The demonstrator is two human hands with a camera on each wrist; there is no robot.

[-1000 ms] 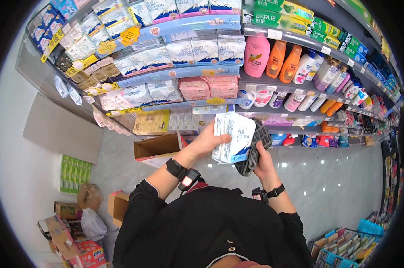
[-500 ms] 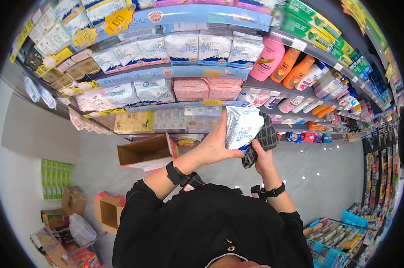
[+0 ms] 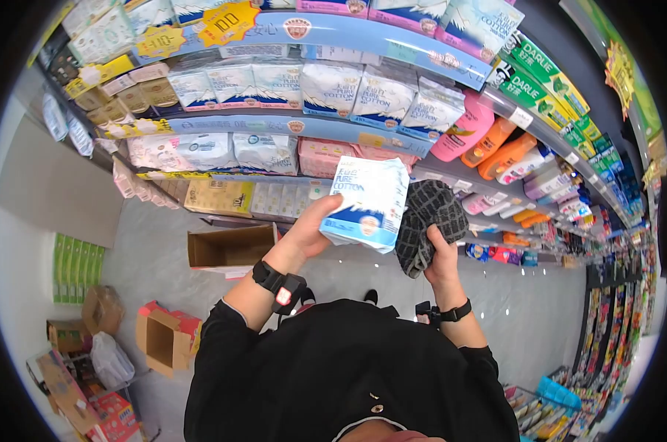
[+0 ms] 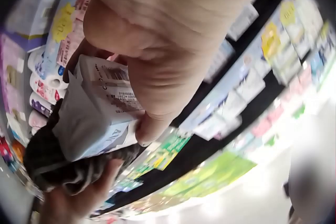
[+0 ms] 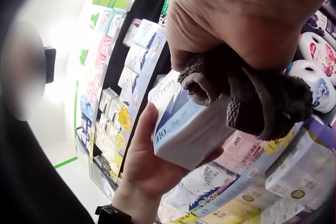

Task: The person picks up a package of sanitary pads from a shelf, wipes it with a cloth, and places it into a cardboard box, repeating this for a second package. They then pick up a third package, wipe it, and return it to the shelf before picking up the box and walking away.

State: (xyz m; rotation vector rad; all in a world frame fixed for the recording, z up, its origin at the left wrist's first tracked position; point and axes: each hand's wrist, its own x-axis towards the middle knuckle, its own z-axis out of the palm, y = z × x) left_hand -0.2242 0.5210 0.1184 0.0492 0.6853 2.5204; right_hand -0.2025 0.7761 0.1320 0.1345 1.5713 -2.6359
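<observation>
My left hand (image 3: 306,232) grips a white and blue soft pack (image 3: 367,202) printed PURE COTTON by its left side, thumb across the front. A dark grey checked cloth (image 3: 431,214) is bunched in my right hand (image 3: 444,259), the thumb pressing on its face. Pack and cloth are side by side in front of the shelves, the cloth just right of the pack. In the left wrist view the pack's barcode side (image 4: 113,77) shows under the thumb. The cloth's folded, fuzzy edges (image 5: 257,100) hang over the pack in the right wrist view.
Shelves ahead hold rows of similar packs (image 3: 381,96), pink packs (image 3: 322,157), bottles (image 3: 509,156) and toothpaste boxes (image 3: 543,92). An open carton (image 3: 230,250) stands on the floor below them. More boxes (image 3: 168,339) lie at left, with a basket of goods (image 3: 554,394) at lower right.
The pack has moved left, away from overlapping the cloth, and its front has turned. More of the checked cloth now shows. The head view has shifted closer to the shelves.
</observation>
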